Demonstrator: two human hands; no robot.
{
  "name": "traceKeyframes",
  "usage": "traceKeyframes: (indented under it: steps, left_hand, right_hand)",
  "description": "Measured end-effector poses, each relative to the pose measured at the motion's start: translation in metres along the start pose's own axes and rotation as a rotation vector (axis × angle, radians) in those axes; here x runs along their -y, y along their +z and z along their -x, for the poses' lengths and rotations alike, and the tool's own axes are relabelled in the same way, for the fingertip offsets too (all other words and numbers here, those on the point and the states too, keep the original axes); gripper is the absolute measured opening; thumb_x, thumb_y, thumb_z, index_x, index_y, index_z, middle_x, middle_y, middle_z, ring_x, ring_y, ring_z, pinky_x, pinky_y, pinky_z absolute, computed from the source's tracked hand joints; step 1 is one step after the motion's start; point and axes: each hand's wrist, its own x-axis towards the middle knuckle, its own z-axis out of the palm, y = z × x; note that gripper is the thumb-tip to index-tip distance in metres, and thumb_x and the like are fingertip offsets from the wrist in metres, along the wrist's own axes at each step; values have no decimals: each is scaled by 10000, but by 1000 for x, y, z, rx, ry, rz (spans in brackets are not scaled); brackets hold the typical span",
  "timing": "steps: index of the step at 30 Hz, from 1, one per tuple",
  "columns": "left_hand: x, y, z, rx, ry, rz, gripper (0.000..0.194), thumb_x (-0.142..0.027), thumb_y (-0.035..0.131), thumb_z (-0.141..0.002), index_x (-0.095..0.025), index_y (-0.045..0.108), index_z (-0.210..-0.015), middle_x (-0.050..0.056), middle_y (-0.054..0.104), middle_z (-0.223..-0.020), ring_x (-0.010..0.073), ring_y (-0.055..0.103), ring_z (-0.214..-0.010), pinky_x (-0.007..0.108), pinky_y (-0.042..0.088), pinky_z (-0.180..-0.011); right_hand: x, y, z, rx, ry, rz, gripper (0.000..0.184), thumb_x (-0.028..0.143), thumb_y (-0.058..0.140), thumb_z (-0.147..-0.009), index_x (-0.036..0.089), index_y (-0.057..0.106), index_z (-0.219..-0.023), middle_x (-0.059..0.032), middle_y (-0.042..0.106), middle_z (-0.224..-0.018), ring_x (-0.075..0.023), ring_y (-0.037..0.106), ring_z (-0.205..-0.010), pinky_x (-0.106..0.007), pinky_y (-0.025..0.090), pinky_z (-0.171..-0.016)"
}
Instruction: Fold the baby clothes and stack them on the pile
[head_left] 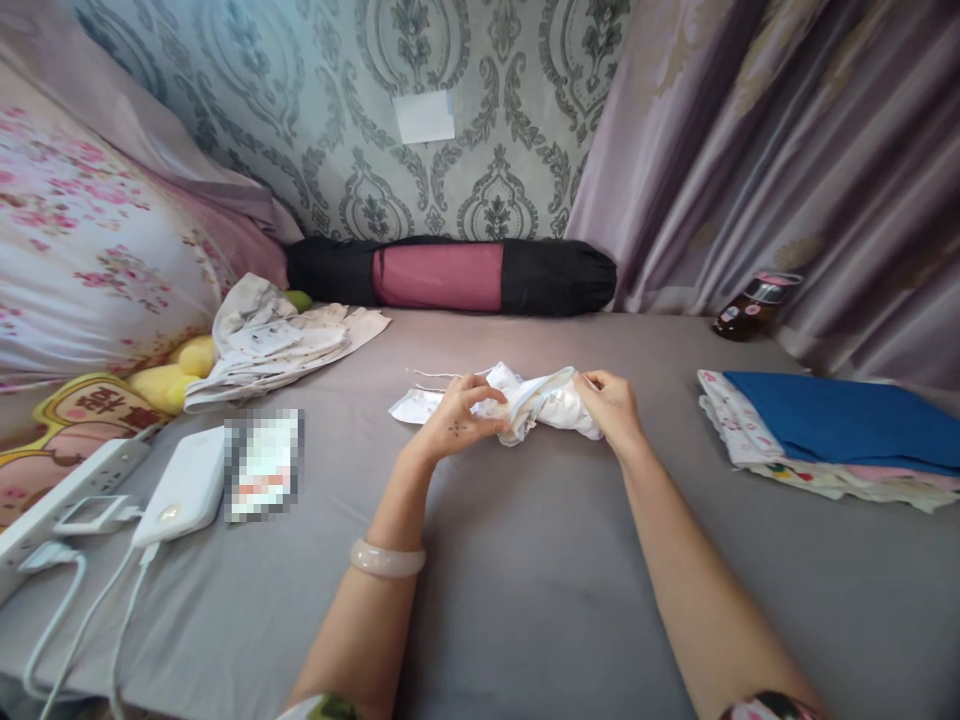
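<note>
A small white garment [559, 408] with a pale trim and thin string ties lies bunched on the grey bed sheet [540, 560]. My left hand [461, 415], with a bangle on the wrist, is at the garment's left part; its thumb and fingers are closed on the cloth. At the other end, my right hand [611, 405] pinches the trimmed edge between thumb and fingers, lifting it slightly. Folds hide part of the garment's shape, and my left fingertips are partly lost in the cloth.
Folded clothes [840, 420] are stacked on the right, with a bottle [754, 305] behind them. A black and pink roll bag [450, 275] lies along the wall. Leftward are a crumpled pale cloth [281, 335], a white power bank [184, 485] with cables and a power strip [71, 510].
</note>
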Motion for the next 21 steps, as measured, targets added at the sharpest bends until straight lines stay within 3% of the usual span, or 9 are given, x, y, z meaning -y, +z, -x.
traceKeyframes:
  steps: [6,11,17,21]
  left_hand:
    - [13,10,-2,-80,8,-55,129,-335,701,-783,-221,709,-844,63,608,-967,221,546,-957,369,424,-908]
    - [18,9,-4,-209,-5,-52,207,-387,615,-843,-210,721,-848,71,637,-917,211,577,-912,361,426,-899]
    - [10,-4,-1,-321,-57,26,318,-433,528,-876,-176,702,-807,55,625,-800,175,578,-790,290,432,-780]
    - [-3,-20,-2,-396,-70,82,325,-454,529,-862,-169,680,-830,20,616,-746,147,545,-742,242,409,-706]
  right_hand:
    - [2,1,0,9,-32,4,352,491,540,-738,183,707,-770,-67,727,-781,-228,656,-767,-298,462,-661]
    - [1,-4,0,86,-133,-66,317,439,532,-748,175,706,-774,-54,726,-788,-206,653,-776,-283,483,-675]
    - [17,-31,12,301,-256,-119,310,392,554,-768,151,718,-873,-69,736,-845,-193,656,-779,-290,503,-705]
    - [36,-51,22,324,-371,-111,303,400,570,-791,154,721,-884,-69,737,-863,-184,655,-776,-299,503,-738]
